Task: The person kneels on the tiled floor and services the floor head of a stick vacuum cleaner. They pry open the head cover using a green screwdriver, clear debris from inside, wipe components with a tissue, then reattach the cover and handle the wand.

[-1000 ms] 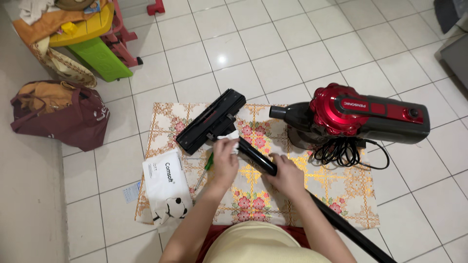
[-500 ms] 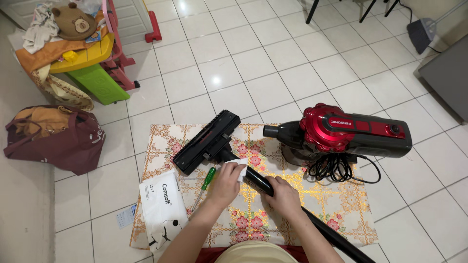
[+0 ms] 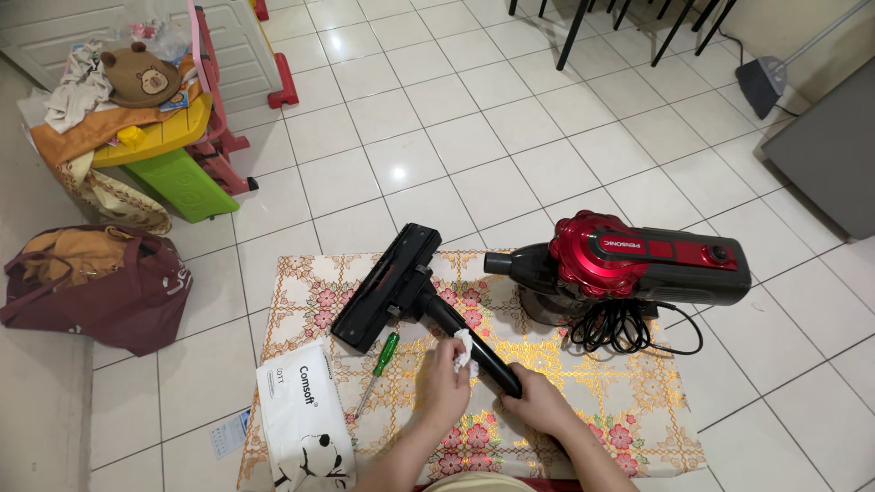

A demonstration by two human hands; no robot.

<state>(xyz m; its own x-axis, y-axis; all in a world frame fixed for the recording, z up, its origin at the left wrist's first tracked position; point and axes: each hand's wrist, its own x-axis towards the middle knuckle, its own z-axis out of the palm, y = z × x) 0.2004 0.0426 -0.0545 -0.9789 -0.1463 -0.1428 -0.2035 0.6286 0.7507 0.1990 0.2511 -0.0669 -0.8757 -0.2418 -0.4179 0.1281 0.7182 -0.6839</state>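
Where our view begins, nearest the body, our right hand [image 3: 538,403] has its grip clenched around the lower part of the black vacuum tube [image 3: 469,343]. Just beside it, our left hand [image 3: 444,383] has its grip pinched on a white wipe [image 3: 463,351] and presses that wipe against the tube's side. We note that the tube's long axis runs diagonally: its near end passes under our right hand toward the lower right, and its far end points up and to the left, where it joins the black floor head [image 3: 383,284]. The floor head lies flat on the floral mat [image 3: 629,410], its own long axis slanting from lower left to upper right, crosswise to the tube.

At the mat's near left corner lies a white wipe packet [image 3: 301,424]; its contents cannot be seen. Between packet and floor head rests a green-handled screwdriver [image 3: 377,358], handle pointing away from us.

Farther right on the mat sits the red vacuum body [image 3: 638,264], its nozzle pointing left, with a black cord [image 3: 624,328] coiled against its near side.

Beyond the mat to the left, a maroon bag [image 3: 109,292] stands open on the tiled floor [image 3: 474,128], holding tan fabric. Farther still, a green and yellow plastic seat [image 3: 173,173] carries clothes and a brown bear-faced hat [image 3: 141,77].
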